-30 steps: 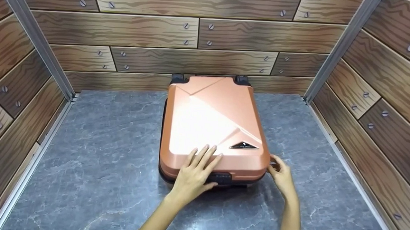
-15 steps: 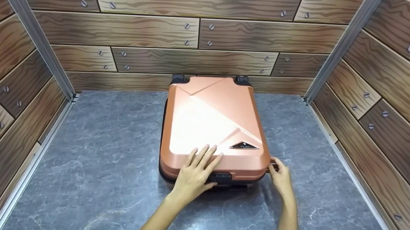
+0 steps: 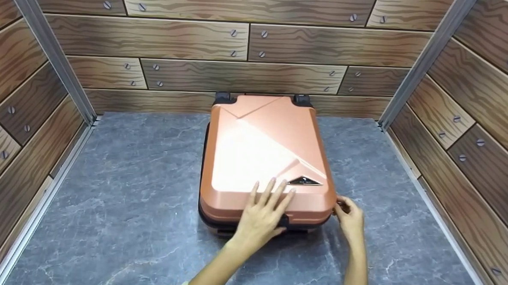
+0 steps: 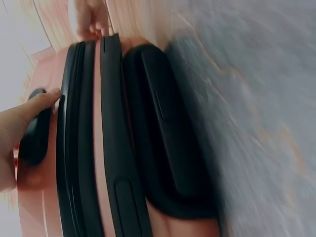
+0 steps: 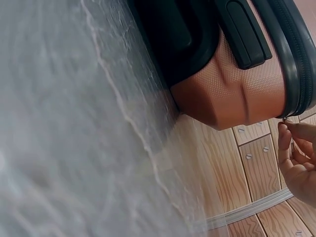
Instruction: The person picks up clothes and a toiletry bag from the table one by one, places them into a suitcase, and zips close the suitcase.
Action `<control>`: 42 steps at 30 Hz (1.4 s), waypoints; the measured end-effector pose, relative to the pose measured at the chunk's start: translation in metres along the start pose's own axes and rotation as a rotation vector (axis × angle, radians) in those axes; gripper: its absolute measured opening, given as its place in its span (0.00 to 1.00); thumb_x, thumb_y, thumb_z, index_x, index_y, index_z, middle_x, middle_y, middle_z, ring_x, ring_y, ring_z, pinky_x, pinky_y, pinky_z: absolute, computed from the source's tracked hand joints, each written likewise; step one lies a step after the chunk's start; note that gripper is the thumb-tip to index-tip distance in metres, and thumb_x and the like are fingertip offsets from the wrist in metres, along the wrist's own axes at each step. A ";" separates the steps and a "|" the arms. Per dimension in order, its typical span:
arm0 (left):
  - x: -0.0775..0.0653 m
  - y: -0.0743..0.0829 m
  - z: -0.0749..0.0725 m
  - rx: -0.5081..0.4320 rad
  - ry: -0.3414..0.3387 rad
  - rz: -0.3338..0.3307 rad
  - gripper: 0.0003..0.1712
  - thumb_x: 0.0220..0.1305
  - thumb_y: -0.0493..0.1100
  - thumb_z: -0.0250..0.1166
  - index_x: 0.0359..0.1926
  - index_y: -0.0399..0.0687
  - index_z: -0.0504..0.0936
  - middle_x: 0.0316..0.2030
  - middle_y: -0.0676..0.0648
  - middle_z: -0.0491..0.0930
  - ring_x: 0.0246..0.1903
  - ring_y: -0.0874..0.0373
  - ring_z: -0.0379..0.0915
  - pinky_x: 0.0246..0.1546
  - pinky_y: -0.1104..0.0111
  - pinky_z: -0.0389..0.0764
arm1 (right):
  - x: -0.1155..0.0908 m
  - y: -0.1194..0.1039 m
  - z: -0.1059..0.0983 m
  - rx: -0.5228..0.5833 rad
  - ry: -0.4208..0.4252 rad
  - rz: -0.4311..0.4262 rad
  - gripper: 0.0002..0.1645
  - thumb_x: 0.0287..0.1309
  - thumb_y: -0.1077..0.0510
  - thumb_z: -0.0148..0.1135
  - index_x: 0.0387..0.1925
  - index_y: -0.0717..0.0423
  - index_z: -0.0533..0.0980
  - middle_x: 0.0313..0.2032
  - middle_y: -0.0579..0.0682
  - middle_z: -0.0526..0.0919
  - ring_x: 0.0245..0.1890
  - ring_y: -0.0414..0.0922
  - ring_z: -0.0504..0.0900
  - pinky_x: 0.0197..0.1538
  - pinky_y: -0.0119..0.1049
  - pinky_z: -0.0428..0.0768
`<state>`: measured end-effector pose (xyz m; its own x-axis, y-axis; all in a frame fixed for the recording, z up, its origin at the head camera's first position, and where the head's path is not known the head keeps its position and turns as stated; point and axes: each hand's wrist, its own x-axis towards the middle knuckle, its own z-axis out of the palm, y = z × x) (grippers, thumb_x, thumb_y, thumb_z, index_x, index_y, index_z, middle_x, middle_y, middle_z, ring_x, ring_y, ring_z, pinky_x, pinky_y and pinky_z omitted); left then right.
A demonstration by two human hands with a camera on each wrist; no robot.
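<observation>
A triangular black badge [image 3: 304, 181] sits at the near right of the case [image 3: 267, 147]'s lid; it bears a tiny pale emblem over a line of letters too small to read. The case lies flat in the middle of the grey floor [image 3: 136, 188], its two visible wheels [image 3: 224, 98] toward the back wall [image 3: 190, 39]. Walls printed with planks and slotted screws stand on three sides, with metal posts [image 3: 48, 52] at the back corners.

The left hand [image 3: 259, 220] rests on the lid's near edge, fingers spread, tips just beside the badge; in the head view it covers much of the black lock [image 4: 33, 133]. The right hand [image 3: 351, 217] is at the near right corner, thumb and finger pinching a small metal zip pull [image 5: 285, 120].

The shell is rose-gold, glossy and creased in angular facets on the lid, finely textured lower down. A black zip [image 5: 300, 57] runs round the rim, above a slim black handle [image 5: 243, 32]. The floor is marbled with pale veins.
</observation>
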<state>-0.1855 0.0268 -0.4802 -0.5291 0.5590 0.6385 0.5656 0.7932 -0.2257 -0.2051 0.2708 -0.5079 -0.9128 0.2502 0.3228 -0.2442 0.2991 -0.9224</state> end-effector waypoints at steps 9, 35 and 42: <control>0.017 0.019 0.009 0.040 -0.048 0.044 0.62 0.34 0.68 0.70 0.69 0.52 0.56 0.68 0.46 0.51 0.66 0.46 0.44 0.62 0.48 0.47 | 0.003 0.030 -0.001 -0.076 0.034 0.064 0.08 0.54 0.74 0.56 0.37 0.78 0.74 0.28 0.60 0.81 0.21 0.35 0.76 0.26 0.26 0.76; 0.025 0.033 0.026 -0.128 0.227 -0.152 0.53 0.33 0.69 0.69 0.62 0.51 0.70 0.63 0.48 0.64 0.63 0.48 0.54 0.62 0.52 0.52 | -0.016 0.019 0.006 0.022 0.176 0.030 0.03 0.52 0.77 0.56 0.31 0.79 0.74 0.24 0.61 0.79 0.20 0.35 0.76 0.27 0.24 0.76; 0.024 0.033 0.028 -0.144 0.255 -0.162 0.53 0.31 0.69 0.69 0.61 0.51 0.71 0.62 0.49 0.65 0.62 0.48 0.56 0.62 0.53 0.53 | -0.030 -0.004 0.006 0.017 0.162 -0.010 0.03 0.50 0.78 0.57 0.30 0.81 0.74 0.26 0.69 0.79 0.21 0.36 0.77 0.28 0.24 0.77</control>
<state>-0.1972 0.0735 -0.4926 -0.4542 0.3359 0.8252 0.5804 0.8143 -0.0120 -0.1786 0.2567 -0.5154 -0.8460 0.3925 0.3608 -0.2601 0.2869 -0.9220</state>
